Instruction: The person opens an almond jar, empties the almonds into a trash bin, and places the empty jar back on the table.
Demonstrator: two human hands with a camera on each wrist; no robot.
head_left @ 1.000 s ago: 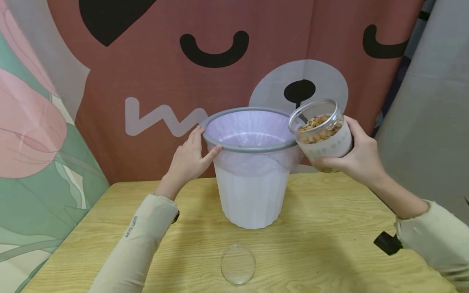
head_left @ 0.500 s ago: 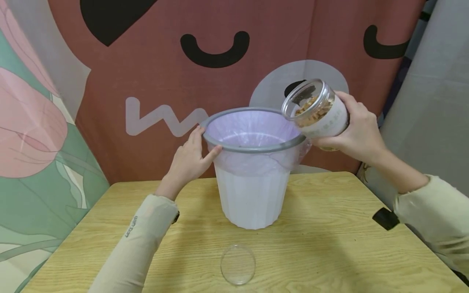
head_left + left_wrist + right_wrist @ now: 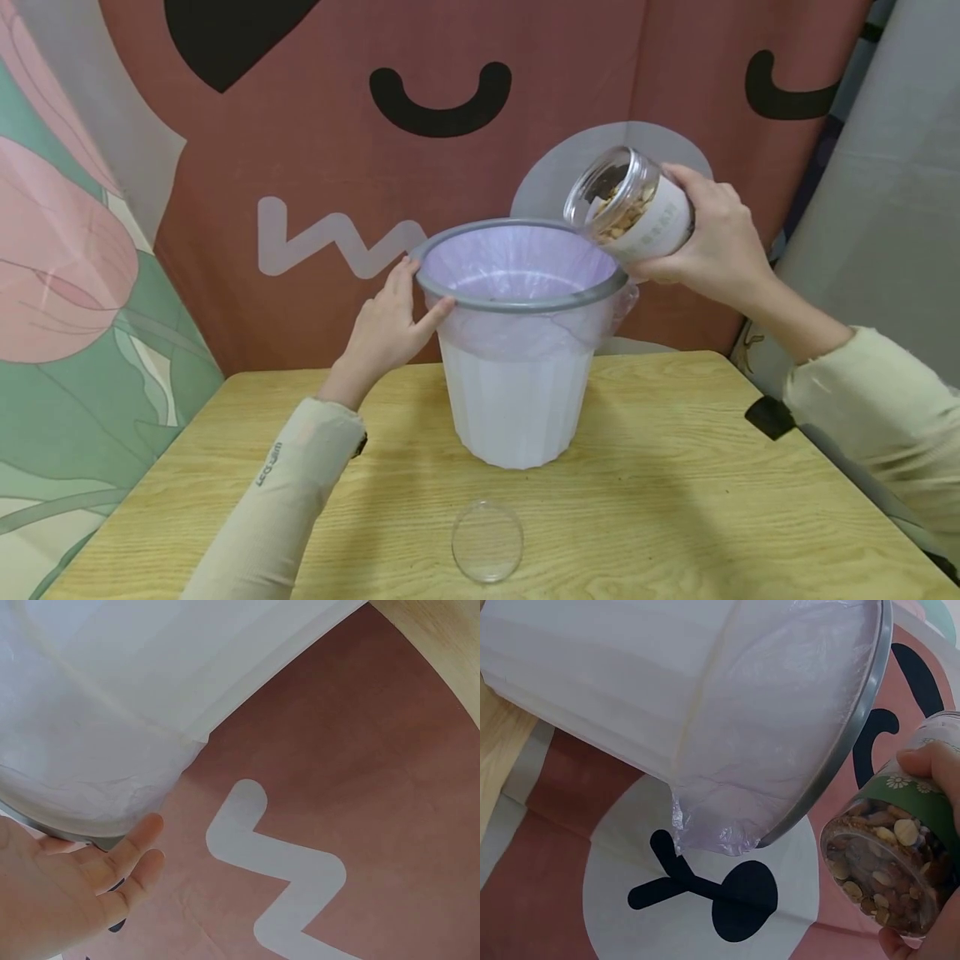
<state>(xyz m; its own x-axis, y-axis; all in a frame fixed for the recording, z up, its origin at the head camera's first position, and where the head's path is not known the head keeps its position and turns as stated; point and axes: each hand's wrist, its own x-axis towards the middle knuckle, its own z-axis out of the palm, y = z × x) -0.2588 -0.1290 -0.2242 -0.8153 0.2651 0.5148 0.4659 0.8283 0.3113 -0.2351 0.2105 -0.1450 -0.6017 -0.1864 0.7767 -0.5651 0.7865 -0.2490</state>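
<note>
A white trash bin (image 3: 517, 404) with a grey rim and a thin purple liner (image 3: 517, 258) stands on the wooden table. Against the left of its rim rests my left hand (image 3: 382, 329), thumb and fingers spread and fairly straight. My right hand (image 3: 712, 237) grips a clear, lidless jar (image 3: 648, 221) with a pale label, tilted so its mouth points left over the bin's right rim. Brown and pale nut-like pieces (image 3: 626, 218) lie inside the jar. In the right wrist view, such pieces show through the base of the jar (image 3: 885, 870), below a green label band.
A round clear lid (image 3: 487, 542) lies on the table (image 3: 360, 517) in front of the bin. Right behind the table hangs a reddish-brown curtain (image 3: 315, 150) with a cartoon face. Liner plastic bunches out under the bin's right rim.
The right hand has raised the jar, moved it left over the bin's rim and tipped it further on its side. The left hand, bin and lid stay put.
</note>
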